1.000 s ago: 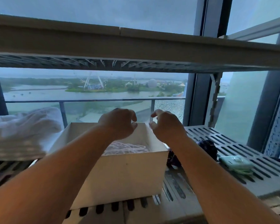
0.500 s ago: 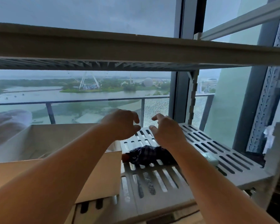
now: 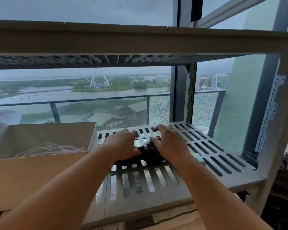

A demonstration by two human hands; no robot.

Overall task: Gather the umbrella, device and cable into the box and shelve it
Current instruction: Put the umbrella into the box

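A dark patterned folded umbrella (image 3: 147, 152) lies on the grey slotted shelf (image 3: 211, 151). My left hand (image 3: 121, 145) rests on its left end and my right hand (image 3: 168, 143) covers its right end. Both have their fingers spread, not closed round it. A mint-green device (image 3: 200, 158) peeks out just behind my right wrist, mostly hidden. The open cardboard box (image 3: 32, 180) stands on the shelf to the left, with a coiled pale cable (image 3: 48, 148) inside.
An upper shelf board (image 3: 140, 40) runs close overhead. A perforated metal upright (image 3: 269, 113) bounds the shelf on the right. A window with a balcony rail lies directly behind. A pale bundle of cloth (image 3: 0, 117) shows at the far left behind the box.
My view and both hands have shifted right from over the box to the umbrella. The hands have dropped lower and now touch it.
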